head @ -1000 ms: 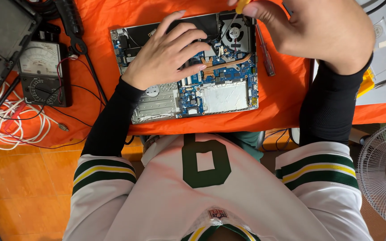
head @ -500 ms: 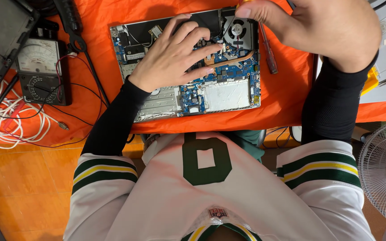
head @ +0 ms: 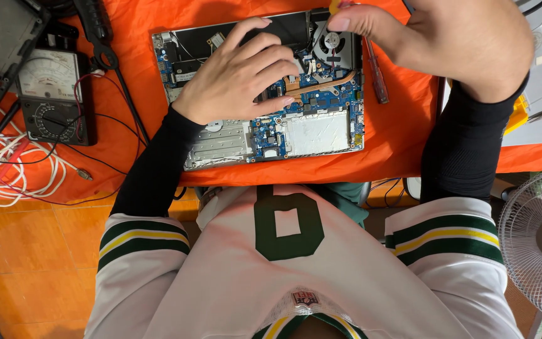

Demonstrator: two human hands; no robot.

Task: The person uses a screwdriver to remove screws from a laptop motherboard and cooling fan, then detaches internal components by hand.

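Opened laptop (head: 265, 119), bottom cover off, lies in the upper middle of the frame on the orange cloth (head: 409, 150) that covers the desk. Long axis runs left to right across the frame, tilted slightly so the right end sits higher. Board side faces up; fan (head: 332, 43) at upper right of the chassis, copper heat pipe (head: 321, 83) running from it toward the centre, silver plate at lower left.

Left hand (head: 239, 78) lies flat on the board, fingers (head: 265, 63) spread and extended, gripping nothing; judged to be steadying the chassis. Right hand (head: 446, 44) hovers at the upper right, just above the fan corner, thumb and forefinger pinched closed on a small yellow object (head: 335, 6), mostly cut off by the frame edge; I cannot tell what it is.

1 red-handled screwdriver (head: 376, 78) lies just beside the laptop's right edge, pointing up-down. Analog multimeter (head: 51, 94) at upper left, leads trailing; coiled white cable (head: 1, 176) below it. Fan guard (head: 541, 245) at lower right.
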